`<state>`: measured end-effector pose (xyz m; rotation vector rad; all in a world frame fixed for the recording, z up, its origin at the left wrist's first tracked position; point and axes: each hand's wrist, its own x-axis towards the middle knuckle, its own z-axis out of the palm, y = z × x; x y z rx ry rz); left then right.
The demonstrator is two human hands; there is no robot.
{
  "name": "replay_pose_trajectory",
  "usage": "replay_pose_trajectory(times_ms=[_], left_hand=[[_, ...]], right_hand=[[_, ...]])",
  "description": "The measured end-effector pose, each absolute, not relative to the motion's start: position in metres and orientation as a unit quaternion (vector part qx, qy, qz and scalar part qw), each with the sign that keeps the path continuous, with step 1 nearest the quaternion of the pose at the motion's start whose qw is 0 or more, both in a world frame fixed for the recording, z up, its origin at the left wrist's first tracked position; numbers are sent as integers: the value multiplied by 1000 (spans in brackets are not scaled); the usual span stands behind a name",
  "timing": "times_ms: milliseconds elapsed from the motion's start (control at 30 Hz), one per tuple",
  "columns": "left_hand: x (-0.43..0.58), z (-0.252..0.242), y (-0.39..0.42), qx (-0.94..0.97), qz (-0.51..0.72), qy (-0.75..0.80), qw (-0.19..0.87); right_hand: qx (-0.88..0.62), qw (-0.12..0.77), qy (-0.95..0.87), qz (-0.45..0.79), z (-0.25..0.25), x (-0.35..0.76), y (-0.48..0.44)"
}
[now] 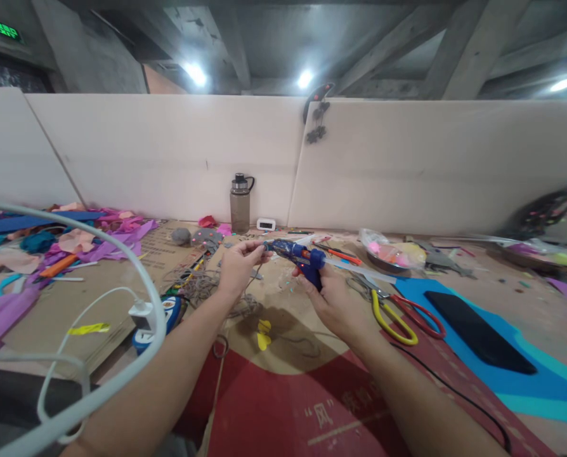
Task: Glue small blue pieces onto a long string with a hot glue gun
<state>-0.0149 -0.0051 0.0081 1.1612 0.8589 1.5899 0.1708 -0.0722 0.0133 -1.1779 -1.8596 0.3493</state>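
Left of the bottle (240,209) spreads crumpled paper (78,241); nearer than it, a white cable (158,317) loops beside the left forearm. Tangled string (207,289) lies before it, scissors (375,306) and phone (478,330) to its near right. Just right of and nearer than it, the glue gun (318,257) points left, long axis crosswise. The right hand (333,295) grips its handle; the left hand (243,263) pinches by its nozzle, contents unclear.

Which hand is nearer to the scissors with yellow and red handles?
The right hand. It grips the glue gun, just left of the scissors; the left hand is farther left, at the glue gun's front end.
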Motion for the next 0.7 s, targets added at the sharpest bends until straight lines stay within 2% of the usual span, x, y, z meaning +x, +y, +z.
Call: replay_pose_trajectory(times_ms=[700], left_hand=[[-15,11,-9,489,648,379,444]], right_hand=[[-485,424,-758,99,14,168,-76]])
